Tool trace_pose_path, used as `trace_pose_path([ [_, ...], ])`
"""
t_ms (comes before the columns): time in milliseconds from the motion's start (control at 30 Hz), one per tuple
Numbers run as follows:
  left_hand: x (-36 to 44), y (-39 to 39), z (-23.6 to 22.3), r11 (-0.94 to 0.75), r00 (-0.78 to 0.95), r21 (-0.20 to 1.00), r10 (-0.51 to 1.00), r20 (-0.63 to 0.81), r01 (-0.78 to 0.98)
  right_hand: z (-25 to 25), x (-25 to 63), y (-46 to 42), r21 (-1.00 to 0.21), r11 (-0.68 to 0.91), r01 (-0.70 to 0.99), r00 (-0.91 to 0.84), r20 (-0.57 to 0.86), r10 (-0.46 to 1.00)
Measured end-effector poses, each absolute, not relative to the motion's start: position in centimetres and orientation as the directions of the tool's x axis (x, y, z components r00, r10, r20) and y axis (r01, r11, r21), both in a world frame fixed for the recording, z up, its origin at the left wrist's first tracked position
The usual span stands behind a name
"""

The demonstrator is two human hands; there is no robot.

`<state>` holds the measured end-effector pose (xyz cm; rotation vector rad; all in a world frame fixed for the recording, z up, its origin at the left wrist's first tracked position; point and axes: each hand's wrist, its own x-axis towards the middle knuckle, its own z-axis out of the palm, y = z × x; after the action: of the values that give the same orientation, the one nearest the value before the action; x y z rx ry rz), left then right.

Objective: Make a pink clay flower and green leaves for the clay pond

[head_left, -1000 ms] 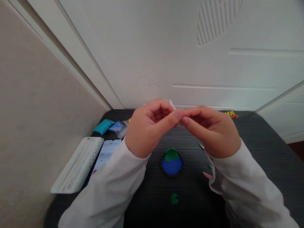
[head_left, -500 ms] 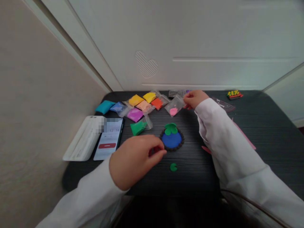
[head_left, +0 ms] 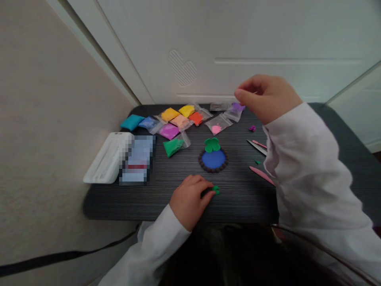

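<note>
My left hand (head_left: 190, 201) is low over the front of the table, thumb and forefinger closed on the edge of a small notched green clay leaf (head_left: 216, 190). Just beyond it lies a round blue clay disc (head_left: 213, 159), ringed by dark brown clay balls, with green clay leaves (head_left: 212, 145) at its back edge. My right hand (head_left: 269, 97) is raised above the back right of the table, its fingers pinched together. Whatever it holds, if anything, is too small to make out. Below that hand sits a small purple clay lump (head_left: 252, 128).
Bags of coloured clay lie along the back, among them a green bag (head_left: 173, 147) and a pink one (head_left: 216, 128). A phone (head_left: 137, 159) and a white case (head_left: 108, 159) are at left. Scissors (head_left: 256, 147) and a pink tool (head_left: 262, 175) lie by my right sleeve.
My left hand has moved from beside the blue disc to the small green leaf. My right hand has left the pink clay bag and risen to the right, uncovering the purple lump and scissors.
</note>
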<state>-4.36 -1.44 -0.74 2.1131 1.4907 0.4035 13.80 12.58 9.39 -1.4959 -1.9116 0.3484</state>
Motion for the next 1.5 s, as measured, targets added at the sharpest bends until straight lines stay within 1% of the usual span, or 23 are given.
trace_pose_path([
  [67, -4.2, -1.6, -0.8, -0.277, 0.364, 0.6, 0.931, -0.026, 0.751, 9.4, 13.9, 11.5, -0.568, 0.339, 0.75, -0.158, 0.343, 0.926],
  [100, -4.1, -1.7, -0.8, -0.275, 0.366, 0.622, 0.93, -0.02, 0.733, 9.3, 14.1, 11.0, -0.578, 0.36, 0.733, -0.182, 0.342, 0.922],
  [200, -4.0, -1.9, -0.5, -0.222, 0.359, 0.699, 0.932, -0.052, 0.679, 8.6, 14.5, 10.0, -0.655, 0.411, 0.634, -0.25, 0.33, 0.91],
  [267, -4.3, -1.7, -0.2, -0.146, 0.332, 0.752, 0.938, -0.102, 0.643, 7.9, 14.7, 9.4, -0.708, 0.413, 0.572, -0.278, 0.307, 0.91],
  [367, -5.3, -0.5, 0.3, 0.005, 0.209, 0.836, 0.967, -0.143, 0.549, 6.1, 14.5, 8.9, -0.757, 0.371, 0.538, -0.307, 0.234, 0.923],
  [433, -6.2, 0.8, 0.4, 0.083, 0.107, 0.9, 0.984, -0.142, 0.428, 4.3, 14.2, 8.9, -0.783, 0.327, 0.529, -0.323, 0.17, 0.931],
  [533, -7.2, 3.1, 0.4, 0.154, 0.038, 0.938, 0.984, -0.174, 0.311, 1.5, 13.6, 9.2, -0.811, 0.259, 0.524, -0.327, 0.089, 0.941],
  [600, -7.5, 4.5, 0.0, 0.174, 0.021, 0.939, 0.982, -0.189, 0.298, 0.3, 13.4, 9.3, -0.811, 0.237, 0.535, -0.308, 0.074, 0.949],
  [767, -7.3, 6.3, -1.3, 0.224, 0.063, 0.935, 0.966, -0.25, 0.276, -0.5, 13.3, 9.3, -0.807, 0.247, 0.536, -0.287, 0.101, 0.953],
  [933, -6.7, 6.8, -2.1, 0.28, 0.025, 0.936, 0.956, -0.292, 0.215, -0.9, 13.3, 9.2, -0.809, 0.226, 0.543, -0.28, 0.08, 0.957],
  [1033, -6.4, 7.1, -2.1, 0.293, 0.009, 0.929, 0.953, -0.302, 0.225, -1.1, 13.2, 9.3, -0.794, 0.222, 0.566, -0.281, 0.068, 0.957],
  [1267, -5.5, 7.3, -1.8, 0.257, 0.002, 0.915, 0.962, -0.271, 0.312, -1.3, 13.2, 9.4, -0.783, 0.227, 0.579, -0.286, 0.066, 0.956],
  [1500, -4.9, 7.4, -1.5, 0.131, 0.023, 0.88, 0.987, -0.158, 0.456, -1.6, 13.4, 9.5, -0.775, 0.242, 0.584, -0.293, 0.077, 0.953],
])
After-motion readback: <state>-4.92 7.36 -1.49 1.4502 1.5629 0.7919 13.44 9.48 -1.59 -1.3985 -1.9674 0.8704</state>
